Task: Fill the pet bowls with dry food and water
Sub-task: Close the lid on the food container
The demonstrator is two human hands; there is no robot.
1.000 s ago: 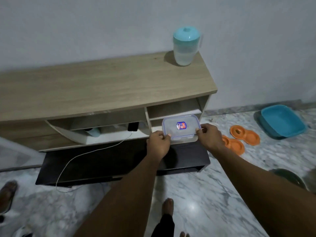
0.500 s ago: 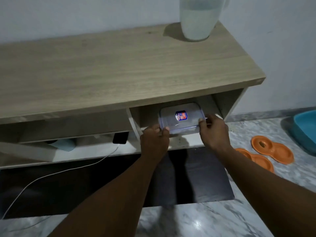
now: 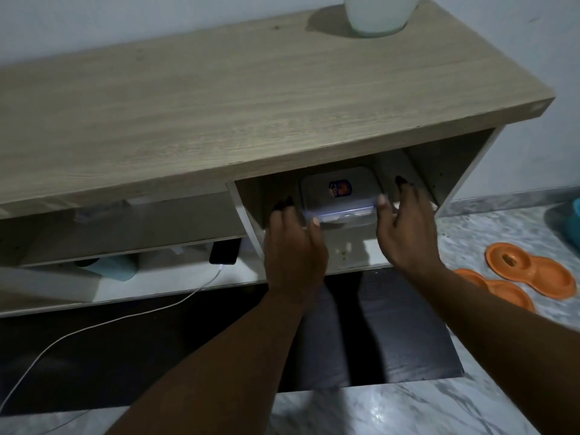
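A clear plastic food container [image 3: 339, 191] with a blue-and-orange sticker on its lid lies inside the right cubby of the wooden cabinet [image 3: 219, 105]. My left hand [image 3: 295, 246] is at its front left corner and my right hand [image 3: 408, 233] at its front right corner. Both have their fingers spread, and only the thumbs touch the container's front edge. A translucent water pitcher [image 3: 376, 14] stands on the cabinet top at the back right, cut off by the frame. Two orange double pet bowls [image 3: 530, 274] lie on the marble floor to the right.
A phone [image 3: 223, 252] with a white cable [image 3: 125, 318] lies on the white shelf in the left cubby. A dark low board [image 3: 157, 356] juts out under the cabinet. A blue tray's edge [image 3: 576, 215] shows at far right.
I have stepped closer to the cabinet. The container went from in front of the cubby to inside it, and my fingers have come apart from its sides.
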